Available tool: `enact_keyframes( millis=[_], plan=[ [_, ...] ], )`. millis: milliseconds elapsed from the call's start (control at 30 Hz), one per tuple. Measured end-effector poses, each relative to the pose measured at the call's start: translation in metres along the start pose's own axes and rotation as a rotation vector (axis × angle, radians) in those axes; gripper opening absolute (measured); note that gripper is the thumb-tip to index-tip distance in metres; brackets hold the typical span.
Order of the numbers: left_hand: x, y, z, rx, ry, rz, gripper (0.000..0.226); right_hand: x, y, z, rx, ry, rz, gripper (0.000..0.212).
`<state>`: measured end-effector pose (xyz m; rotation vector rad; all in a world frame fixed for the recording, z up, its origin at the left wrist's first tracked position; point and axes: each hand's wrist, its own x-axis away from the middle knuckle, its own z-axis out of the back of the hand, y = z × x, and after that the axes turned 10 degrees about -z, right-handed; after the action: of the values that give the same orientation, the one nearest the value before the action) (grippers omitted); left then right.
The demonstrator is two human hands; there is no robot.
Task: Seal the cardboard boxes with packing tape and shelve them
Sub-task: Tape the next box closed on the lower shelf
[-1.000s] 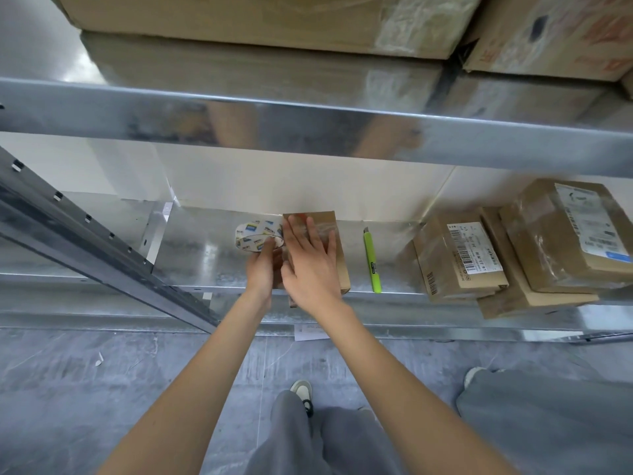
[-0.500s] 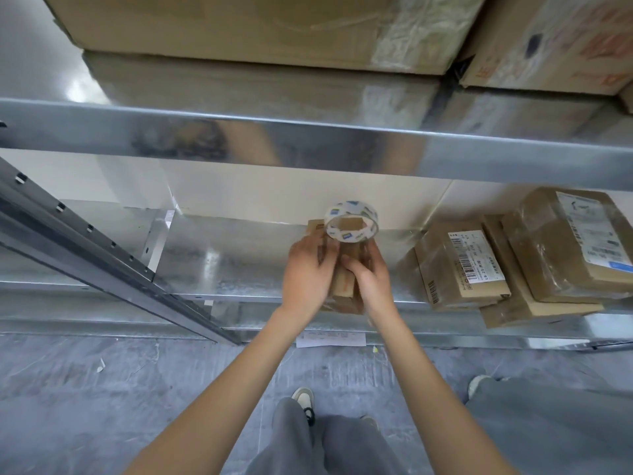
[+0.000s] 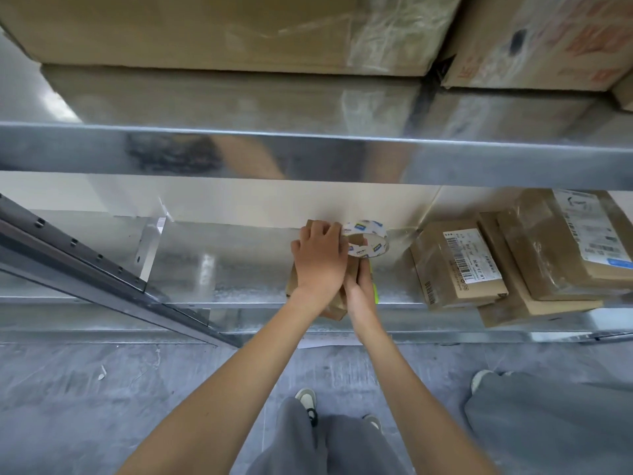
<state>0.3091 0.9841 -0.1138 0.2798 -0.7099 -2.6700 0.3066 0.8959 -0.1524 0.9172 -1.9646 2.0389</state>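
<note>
A small brown cardboard box (image 3: 334, 308) sits at the front edge of the lower metal shelf (image 3: 222, 265), mostly hidden under both hands. My left hand (image 3: 320, 262) lies over the box top, its curled fingers gripping the white packing tape roll (image 3: 371, 234), which hangs just beyond the box's far right corner. Lower down, my right hand (image 3: 359, 289) grips the right side of the box.
A green utility knife (image 3: 375, 293) lies on the shelf just right of my right hand. Taped, labelled parcels (image 3: 459, 265) are stacked further right. Large cartons (image 3: 222, 29) fill the upper shelf. A slanted metal beam (image 3: 85, 262) crosses the left. A grey trouser leg (image 3: 548, 423) is at lower right.
The tape roll went from the left of the box, across its top, to the far right corner. My right hand left the box top for its right side.
</note>
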Motion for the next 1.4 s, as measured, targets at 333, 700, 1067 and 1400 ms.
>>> enact_keyframes(
  millis=[333, 700, 1067, 1400],
  plan=[
    [-0.011, -0.042, 0.043, -0.068, 0.019, -0.012, 0.02, -0.001, 0.001, 0.006, 0.268, 0.027, 0.159, 0.072],
    [0.0, -0.044, 0.025, 0.222, 0.122, 0.096, 0.017, -0.01, 0.001, 0.002, 1.151, 0.264, 0.392, 0.07],
    [-0.004, -0.075, 0.053, 0.079, 0.138, -0.013, 0.026, -0.006, -0.004, 0.004, 1.249, 0.306, 0.409, 0.077],
    [-0.01, -0.07, 0.016, 0.84, 0.198, 0.576, 0.017, -0.006, -0.004, 0.002, 1.246, 0.283, 0.376, 0.07]
  ],
)
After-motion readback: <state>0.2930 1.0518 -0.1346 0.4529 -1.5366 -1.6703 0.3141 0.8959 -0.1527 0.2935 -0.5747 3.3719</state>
